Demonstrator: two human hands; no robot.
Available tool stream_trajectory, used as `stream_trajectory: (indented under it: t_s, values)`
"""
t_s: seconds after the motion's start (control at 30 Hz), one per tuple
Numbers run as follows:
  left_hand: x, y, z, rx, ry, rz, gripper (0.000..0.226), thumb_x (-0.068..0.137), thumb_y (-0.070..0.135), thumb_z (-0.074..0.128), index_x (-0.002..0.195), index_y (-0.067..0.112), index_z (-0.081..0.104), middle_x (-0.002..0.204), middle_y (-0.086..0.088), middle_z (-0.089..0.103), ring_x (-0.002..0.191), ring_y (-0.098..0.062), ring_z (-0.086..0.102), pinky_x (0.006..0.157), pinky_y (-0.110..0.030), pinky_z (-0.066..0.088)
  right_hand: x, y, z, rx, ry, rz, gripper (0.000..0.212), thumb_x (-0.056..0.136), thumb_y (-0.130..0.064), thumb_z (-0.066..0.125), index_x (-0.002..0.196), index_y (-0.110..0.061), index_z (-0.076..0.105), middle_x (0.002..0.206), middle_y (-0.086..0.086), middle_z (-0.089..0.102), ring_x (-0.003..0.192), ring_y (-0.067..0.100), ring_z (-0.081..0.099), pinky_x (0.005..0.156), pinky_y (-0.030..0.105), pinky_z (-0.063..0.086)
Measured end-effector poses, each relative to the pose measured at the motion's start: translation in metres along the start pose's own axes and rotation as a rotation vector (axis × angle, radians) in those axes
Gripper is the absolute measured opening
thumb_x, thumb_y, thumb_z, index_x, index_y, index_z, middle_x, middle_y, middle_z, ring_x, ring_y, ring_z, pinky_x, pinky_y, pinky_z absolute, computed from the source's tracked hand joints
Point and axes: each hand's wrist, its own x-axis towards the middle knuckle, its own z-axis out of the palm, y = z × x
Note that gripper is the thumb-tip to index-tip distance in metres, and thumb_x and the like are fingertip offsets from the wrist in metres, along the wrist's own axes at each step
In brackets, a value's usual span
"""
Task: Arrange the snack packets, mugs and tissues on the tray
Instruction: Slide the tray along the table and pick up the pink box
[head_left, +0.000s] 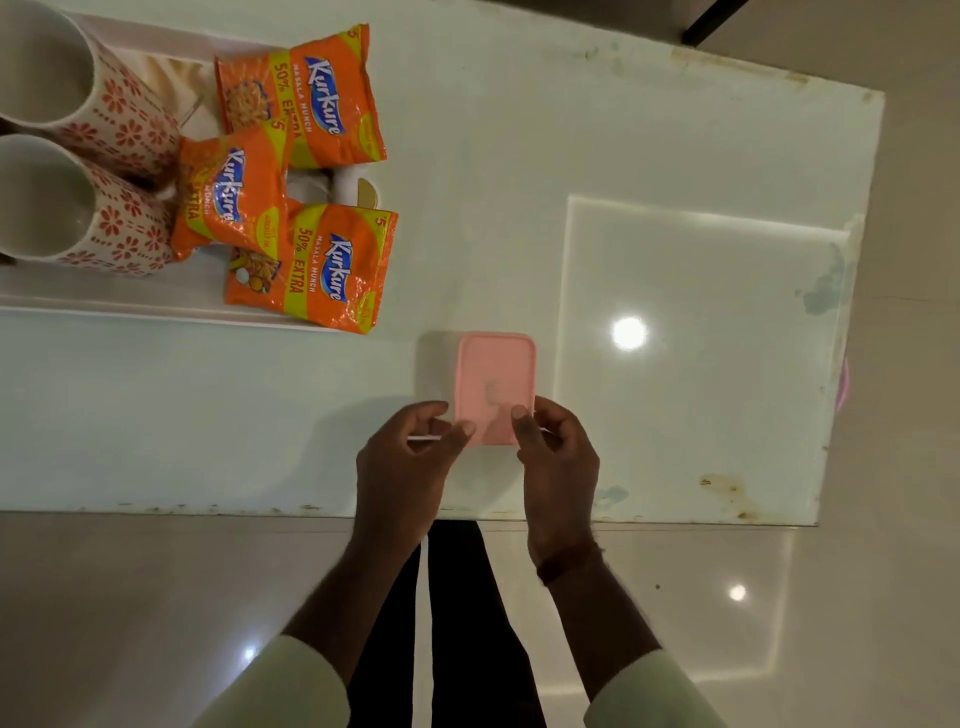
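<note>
— Both hands meet at the near end of a pink lidded box (496, 387) on the glass table (675, 156): left hand (402, 473) and right hand (558, 467) each have fingers curled narrow, pinching a thin white strip, possibly tissue, against it.

— Which way does it lie?

— Long axis straight away from the person; both hands equally near. The white tray (156, 314) sits well off to the far left, holding two flower-patterned mugs (67, 150) and three orange snack packets (296, 171).

— Any lettering?

— "Kurkure", "Masala Munch", "50% Extra". The next carry likely goes leftward and away.
</note>
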Motion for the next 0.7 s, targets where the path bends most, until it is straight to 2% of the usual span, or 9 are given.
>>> stream_trajectory:
  t_s: [0.1, 0.2, 0.33, 0.4, 0.53, 0.6, 0.7]
  values:
    - [0.000, -0.005, 0.004, -0.065, -0.022, -0.047, 0.028, 0.083, 0.037, 0.075, 0.103, 0.018, 0.072, 0.089, 0.006, 0.077, 0.078, -0.012, 0.073, 0.074, -0.042, 0.062, -0.002, 0.004, -0.002, 0.062, 0.018, 0.021, 0.007, 0.088, -0.027, 0.073, 0.091, -0.032, 0.071, 0.089, -0.011, 0.076, 0.085, 0.007, 0.071, 0.074, 0.030, 0.059]
    - [0.004, -0.005, 0.006, -0.092, -0.008, -0.050, 0.017, 0.081, 0.032, 0.078, 0.091, 0.019, 0.073, 0.077, 0.006, 0.077, 0.072, -0.010, 0.074, 0.075, -0.042, 0.062, 0.000, 0.004, -0.002, 0.135, 0.033, 0.047, 0.004, 0.085, -0.023, 0.076, 0.086, -0.026, 0.075, 0.084, -0.006, 0.077, 0.078, 0.008, 0.072, 0.070, 0.024, 0.057]
    - [0.003, 0.001, 0.007, -0.098, 0.010, -0.047, 0.012, 0.082, 0.030, 0.077, 0.087, 0.020, 0.072, 0.075, 0.002, 0.076, 0.071, -0.012, 0.074, 0.076, -0.044, 0.062, 0.002, -0.005, -0.002, 0.159, 0.043, 0.110, 0.006, 0.084, -0.018, 0.078, 0.084, -0.023, 0.076, 0.080, -0.005, 0.078, 0.075, 0.009, 0.073, 0.073, 0.028, 0.059]
    - [0.005, 0.011, 0.005, -0.086, 0.049, -0.016, 0.010, 0.083, 0.031, 0.076, 0.087, 0.022, 0.073, 0.076, 0.003, 0.076, 0.072, -0.012, 0.074, 0.076, -0.042, 0.062, 0.007, -0.017, 0.002, 0.180, 0.032, 0.140, 0.006, 0.084, -0.015, 0.078, 0.084, -0.022, 0.076, 0.079, -0.004, 0.078, 0.077, 0.013, 0.073, 0.077, 0.030, 0.060]
    - [0.028, 0.045, -0.004, 0.017, 0.184, 0.131, 0.022, 0.086, 0.036, 0.072, 0.096, 0.016, 0.077, 0.077, 0.004, 0.077, 0.070, -0.009, 0.072, 0.074, -0.038, 0.061, 0.029, -0.050, 0.024, 0.199, 0.013, 0.080, 0.006, 0.083, -0.015, 0.078, 0.087, -0.020, 0.077, 0.080, -0.005, 0.077, 0.079, 0.013, 0.074, 0.076, 0.028, 0.060]
    - [0.042, 0.061, -0.010, 0.052, 0.225, 0.196, 0.024, 0.088, 0.034, 0.071, 0.097, 0.013, 0.077, 0.078, 0.001, 0.077, 0.069, -0.011, 0.072, 0.074, -0.037, 0.061, 0.041, -0.066, 0.038, 0.174, 0.018, 0.043, 0.008, 0.083, -0.017, 0.078, 0.081, -0.025, 0.076, 0.074, -0.008, 0.076, 0.075, 0.012, 0.073, 0.076, 0.031, 0.061]
    - [0.060, 0.075, -0.015, 0.160, 0.219, 0.269, 0.025, 0.091, 0.030, 0.068, 0.098, 0.009, 0.077, 0.081, -0.004, 0.077, 0.070, -0.015, 0.071, 0.073, -0.033, 0.059, 0.053, -0.079, 0.053, 0.121, 0.046, 0.020, 0.014, 0.083, -0.019, 0.078, 0.074, -0.029, 0.074, 0.068, -0.010, 0.073, 0.077, 0.019, 0.073, 0.081, 0.038, 0.062]
